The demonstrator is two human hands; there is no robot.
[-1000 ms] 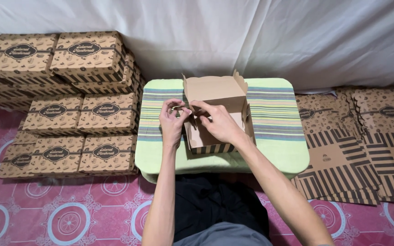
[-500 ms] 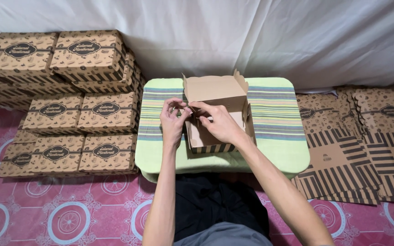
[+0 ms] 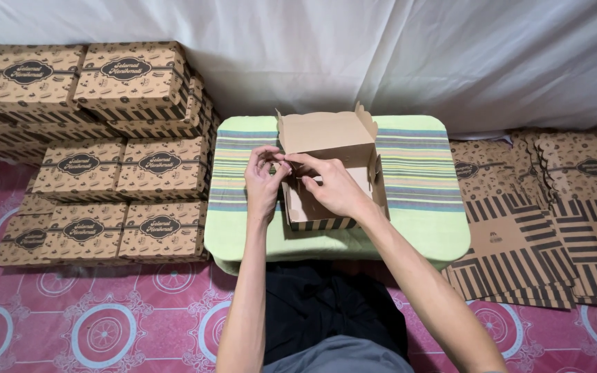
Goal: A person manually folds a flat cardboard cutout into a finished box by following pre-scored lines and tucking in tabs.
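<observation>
Both your hands pinch box's left wall corner: left hand (image 3: pixel 262 181) fingertips pressed on outer edge, right hand (image 3: pixel 331 186) thumb and forefinger nipping same flap from inside. Box (image 3: pixel 329 173) sits mid table (image 3: pixel 423 228), lid flap up toward far side, right under grip. Thin cardboard, so likely light, bendy, creases easy; better hold by folded edges and corners, not flat panels. Finished boxes (image 3: pixel 129 179) stacked left, flat blanks (image 3: pixel 540 221) piled right on floor, both well apart from hands.

Brown boxes (image 3: pixel 126 173) stacked left
</observation>
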